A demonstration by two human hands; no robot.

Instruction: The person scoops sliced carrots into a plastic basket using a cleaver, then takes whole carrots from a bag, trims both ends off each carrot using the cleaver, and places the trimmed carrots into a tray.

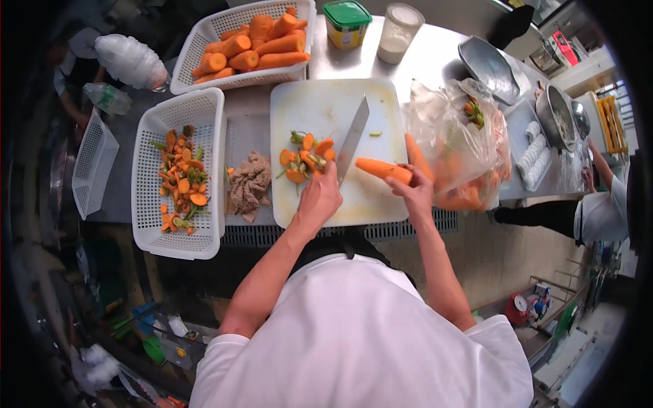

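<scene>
Two bare hands are over a white cutting board (309, 102) at the near edge of the shiny tabletop (435, 41). The left hand (320, 197) is closed around a big knife (354, 136), and its fingers hide the handle. The blade points to the board's far edge. Beside this hand, near the board's left edge, is a pile of orange and green carrot bits (307, 158). I cannot tell if the fingers touch it. The right hand (413, 187) pinches the fat end of an orange carrot (383, 170) between thumb and fingers, near the board's right edge. The carrot's other end points left, to the knife.

One small green bit (375, 134) lies near the far right corner of the board. Past the right edge is a clear plastic bag (452, 129) with carrots in it. A brown cloth (250, 189) sits just left of the board, then a white basket (143, 183) of carrot scraps. A second white basket (194, 51), full of whole carrots, is at the far edge. Near it stand a tub (347, 24) with a green lid and a yellow label, its words too small to read, and a clear cup (400, 34) with white stuff.
</scene>
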